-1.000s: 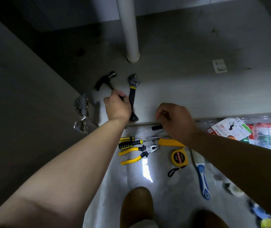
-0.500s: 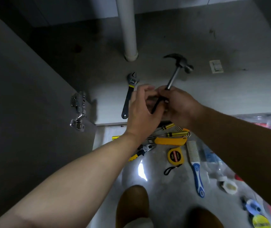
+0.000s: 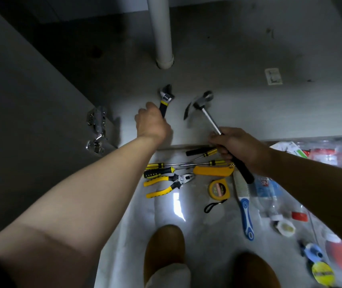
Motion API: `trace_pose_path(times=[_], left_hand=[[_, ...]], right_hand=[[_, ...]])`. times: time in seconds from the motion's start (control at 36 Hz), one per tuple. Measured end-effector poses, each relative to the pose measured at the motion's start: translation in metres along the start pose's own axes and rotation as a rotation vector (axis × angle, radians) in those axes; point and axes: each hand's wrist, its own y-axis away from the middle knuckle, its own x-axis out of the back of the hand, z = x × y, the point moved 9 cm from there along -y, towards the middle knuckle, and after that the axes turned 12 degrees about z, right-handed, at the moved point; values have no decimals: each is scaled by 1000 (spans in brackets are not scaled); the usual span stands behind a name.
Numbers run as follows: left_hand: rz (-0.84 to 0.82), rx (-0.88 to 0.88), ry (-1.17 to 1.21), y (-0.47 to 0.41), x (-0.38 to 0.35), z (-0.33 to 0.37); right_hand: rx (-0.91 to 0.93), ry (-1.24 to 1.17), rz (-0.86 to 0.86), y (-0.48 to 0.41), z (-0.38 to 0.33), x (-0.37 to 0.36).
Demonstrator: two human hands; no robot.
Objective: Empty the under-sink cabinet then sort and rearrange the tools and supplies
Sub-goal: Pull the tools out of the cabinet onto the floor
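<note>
White pipe (image 3: 161,38) upright at back, small pale label (image 3: 273,76) well right of it, metal hinge (image 3: 96,129) at left, two brown shoes (image 3: 164,246) on pale floor (image 3: 128,225).

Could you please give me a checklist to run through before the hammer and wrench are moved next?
1. Right hand grip on the black-handled steel claw hammer: fingers curled round the handle, ok.
2. Left hand closed over the handle of the black and yellow adjustable wrench: ok.
3. Hammer head apart from the wrench: ok.
4. Hammer head clear of the white drain pipe: ok.
5. Hammer head resting on or held above the grey cabinet floor: cannot tell.
</note>
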Motion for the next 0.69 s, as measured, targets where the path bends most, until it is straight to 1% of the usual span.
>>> trace_pose_path(times=[0.11,0.14,0.19,0.25,0.33,0.39,0.53,0.58,0.69], left_hand=[[-13,3,105,7,1,-10],[-18,-6,148,12,1,-13],[-17,-31,238,25,3,-17],[3,-46,308,39,8,-22],[18,-96,380,61,16,-30],[20,-124,386,76,20,-37],[-20,-141,269,114,11,-75],[-34,-138,220,124,5,-91],[-39,-82,228,137,-5,-115]], right_hand=[[65,231,-95,15,16,-8],[113,326,-116,20,17,-11],[239,602,-165,30,19,-20],[319,841,-225,39,29,-30],[376,1043,-302,52,48,-48],[379,1098,-335,59,59,-61],[363,1157,-363,67,82,-98],[340,1125,-371,68,89,-110],[318,1039,-376,69,95,-127]])
